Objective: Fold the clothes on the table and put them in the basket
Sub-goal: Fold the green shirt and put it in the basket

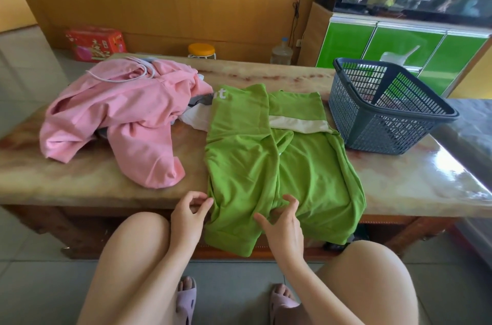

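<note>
Right, marble-look table (399, 183) fills the mid of the view, glossy top, w/ the clothes and basket on it. Biggest item on it: green shirt (253, 159), laid flat at centre, L side folded inward lengthwise, white band across the R half toward the far end, hem hanging over the table's near edge. Only writing readable: a white "t" (223, 93) at the shirt's far L corner, w/ part of another letter before it cut off at the edge; can't read more. Pink garment (119, 117) lies crumpled to the L, a white cord on its far part, piled on grey & white cloth that pokes out next to the shirt. Dark blue mesh basket (386, 122) stands at the far R of the table, just beside the shirt. Beyond the table: green-fronted cabinet (399, 42), red box (95, 44) w/ print too small to read, clear water bottle (281, 52), stool w/ orange seat (201, 50). L hand (190, 214) pinches the shirt's L edge by the table's near edge, betw. thumb & forefinger. R hand (285, 223) sits on the shirt's middle near the hem, fingers bent, tips on puckered cloth; can't tell if it grips.
</note>
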The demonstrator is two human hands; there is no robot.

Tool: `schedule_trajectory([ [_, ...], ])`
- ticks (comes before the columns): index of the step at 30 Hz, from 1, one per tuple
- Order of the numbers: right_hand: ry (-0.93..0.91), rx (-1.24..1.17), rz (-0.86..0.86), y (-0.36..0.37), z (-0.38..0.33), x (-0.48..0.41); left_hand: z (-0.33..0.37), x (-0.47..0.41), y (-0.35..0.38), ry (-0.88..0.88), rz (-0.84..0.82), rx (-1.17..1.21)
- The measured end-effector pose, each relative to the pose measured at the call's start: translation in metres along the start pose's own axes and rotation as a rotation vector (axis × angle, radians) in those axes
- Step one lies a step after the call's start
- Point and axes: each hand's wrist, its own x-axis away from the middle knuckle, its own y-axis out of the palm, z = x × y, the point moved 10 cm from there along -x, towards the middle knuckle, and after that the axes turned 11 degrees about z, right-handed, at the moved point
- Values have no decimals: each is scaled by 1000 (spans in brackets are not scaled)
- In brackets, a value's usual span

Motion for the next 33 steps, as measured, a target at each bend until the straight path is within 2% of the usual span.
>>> schedule_trajectory([
  [3, 33, -119, -29, 11, 4, 5, -4, 1, 0, 4, 23, -16],
  [6, 42, -227, -38, 15, 6, 8, -15, 4, 0, -151, 48, 162],
  [9, 34, -326, -57, 12, 5, 9, -22, 12, 5, -259, -6, 261],
  [12, 34, -405, -62, 2, 6, 8, -19, 18, 8, -267, -61, 252],
  [16, 55, -406, -19, -14, 13, 5, -21, 25, 3, -261, -100, 253],
  [20, 79, -439, 25, -39, 17, 1, -36, 53, -2, -361, -144, 297],
  [29, 48, -346, -8, -44, 18, 4, -46, 70, -5, -499, -137, 348],
  [33, 67, -297, -85, -31, 23, 10, -41, 86, 12, -592, -280, 445],
])
